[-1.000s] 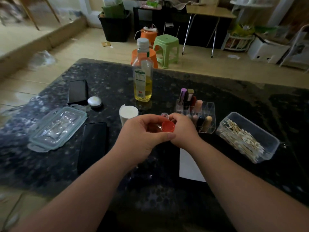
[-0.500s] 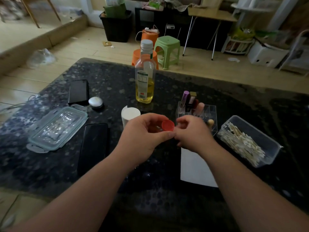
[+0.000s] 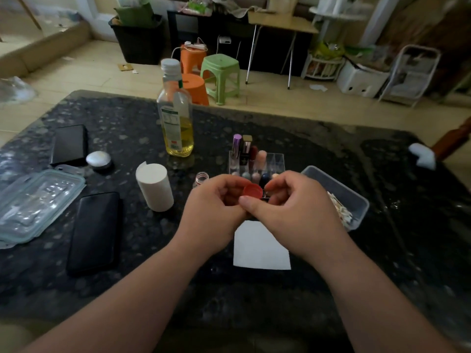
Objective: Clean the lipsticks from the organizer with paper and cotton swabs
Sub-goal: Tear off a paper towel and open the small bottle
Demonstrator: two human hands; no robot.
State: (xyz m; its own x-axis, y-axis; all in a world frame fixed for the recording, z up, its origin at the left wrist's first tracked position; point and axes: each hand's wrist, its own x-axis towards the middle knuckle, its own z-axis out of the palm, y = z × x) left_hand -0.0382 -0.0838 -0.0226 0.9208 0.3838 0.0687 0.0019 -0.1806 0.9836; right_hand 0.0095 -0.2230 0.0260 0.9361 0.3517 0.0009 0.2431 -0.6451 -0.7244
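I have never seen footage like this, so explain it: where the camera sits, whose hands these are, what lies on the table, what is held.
No machine here: a person works with bare hands, and the one camera is worn on the head, looking forward and down. The left hand and right hand meet above a dark table, pinching a small red cap between them. Behind them stands a clear organizer with lipsticks; right of it a tub of cotton swabs, left of it a paper roll and an oil bottle. A white paper sheet lies below the hands. A phone and a second phone lie at the left.
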